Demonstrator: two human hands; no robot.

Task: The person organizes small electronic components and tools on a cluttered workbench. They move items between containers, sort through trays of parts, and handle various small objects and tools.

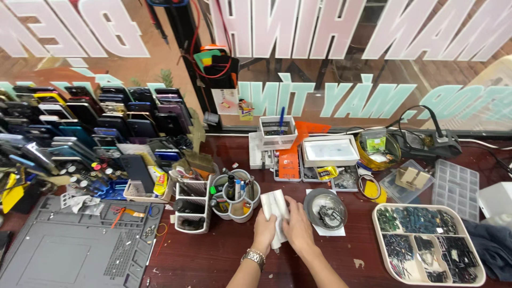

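My left hand [263,230], with a metal watch [254,257] on the wrist, and my right hand [297,228] both grip a white folded cloth or packet [274,205] on the dark red wooden desk [213,256]. The white item lies between a white multi-cup tool holder [235,200] on the left and a round metal bowl [325,209] of small parts on the right. My fingers cover the lower half of the white item.
A grey work mat [69,250] lies at the front left. Rows of phones [80,122] stand at the back left. A white sorting tray [429,242] of small parts is at the right, beside clear plastic boxes [454,186]. A glass window runs behind.
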